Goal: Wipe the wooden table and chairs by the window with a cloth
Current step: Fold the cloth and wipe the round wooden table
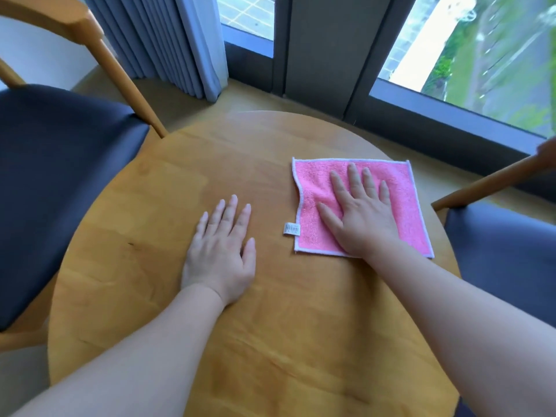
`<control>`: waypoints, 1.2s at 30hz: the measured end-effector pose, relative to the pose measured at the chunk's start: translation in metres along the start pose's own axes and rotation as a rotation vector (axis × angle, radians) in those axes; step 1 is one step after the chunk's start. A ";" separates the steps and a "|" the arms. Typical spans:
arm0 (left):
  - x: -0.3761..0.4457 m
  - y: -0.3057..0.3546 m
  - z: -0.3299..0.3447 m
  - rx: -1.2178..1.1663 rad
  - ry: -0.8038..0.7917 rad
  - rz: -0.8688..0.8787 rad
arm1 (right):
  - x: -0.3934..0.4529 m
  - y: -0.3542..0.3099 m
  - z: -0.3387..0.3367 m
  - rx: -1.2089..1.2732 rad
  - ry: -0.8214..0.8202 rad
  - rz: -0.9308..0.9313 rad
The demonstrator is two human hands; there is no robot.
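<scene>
Right hand (361, 212), fingers spread, presses the pink cloth (403, 212) flat on the round wooden surface (270, 326); left hand (221, 251) rests flat beside it. Wiping seems barely begun; both chairs look untouched.

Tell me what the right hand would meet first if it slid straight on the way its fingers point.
The right hand lies flat on the pink cloth, fingers toward the window. Ahead there is only bare table up to its far edge. Past the edge the way looks free, probably as far as the window frame; depth is unclear.

Grey curtain (168, 40) hangs at the left of a dark-framed window (316, 55); bright daylight comes in, wooden floor (246, 97) below.
</scene>
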State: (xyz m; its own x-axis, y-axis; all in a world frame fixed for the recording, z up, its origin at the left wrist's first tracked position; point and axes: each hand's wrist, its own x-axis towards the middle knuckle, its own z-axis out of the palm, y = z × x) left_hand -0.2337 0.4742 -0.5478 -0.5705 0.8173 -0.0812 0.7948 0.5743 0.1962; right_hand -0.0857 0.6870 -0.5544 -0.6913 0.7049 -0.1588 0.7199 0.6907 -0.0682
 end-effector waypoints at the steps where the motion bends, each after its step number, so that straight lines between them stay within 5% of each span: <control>1: 0.000 0.001 -0.001 -0.003 0.000 -0.001 | 0.012 0.004 -0.003 -0.001 0.000 0.011; 17: -0.001 0.002 -0.007 -0.107 0.017 0.018 | 0.097 -0.039 -0.012 -0.009 0.001 -0.082; 27: -0.019 -0.001 -0.015 -0.358 0.114 0.004 | -0.012 -0.091 0.005 0.000 -0.018 -0.245; 36: -0.154 -0.060 -0.031 -0.384 0.110 -0.079 | -0.133 -0.145 0.023 -0.009 -0.065 -0.403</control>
State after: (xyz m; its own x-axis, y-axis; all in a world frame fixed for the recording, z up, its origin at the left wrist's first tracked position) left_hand -0.1997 0.3125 -0.5170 -0.6623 0.7492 -0.0095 0.6241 0.5586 0.5462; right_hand -0.0964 0.4898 -0.5458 -0.9124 0.3659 -0.1836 0.3913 0.9112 -0.1289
